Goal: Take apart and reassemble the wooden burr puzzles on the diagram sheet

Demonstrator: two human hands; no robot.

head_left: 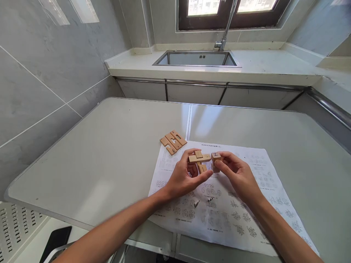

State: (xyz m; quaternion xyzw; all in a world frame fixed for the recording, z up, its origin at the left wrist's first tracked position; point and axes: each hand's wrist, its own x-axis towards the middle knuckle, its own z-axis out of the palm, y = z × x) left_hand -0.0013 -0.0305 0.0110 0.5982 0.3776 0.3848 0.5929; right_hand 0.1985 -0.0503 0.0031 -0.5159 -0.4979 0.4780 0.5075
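Above a printed paper sheet [227,208], my left hand [185,175] is wrapped round several crossed wooden pieces [199,158], with the thumb along their lower side. My right hand [237,170] pinches a small wooden block [216,157] marked with a dark character. That block is close to the right end of the crossed pieces; whether they touch is hard to tell. Flat wooden pieces with cut-outs [173,141] lie side by side at the sheet's upper left edge. Two small dark and white bits [196,204] rest on the sheet below my hands.
The sheet lies on a large pale table [123,146] with a seam down its middle. Beyond are a white counter [274,64], a sink [197,58] and a faucet [223,40]. A black object [57,241] sits at lower left.
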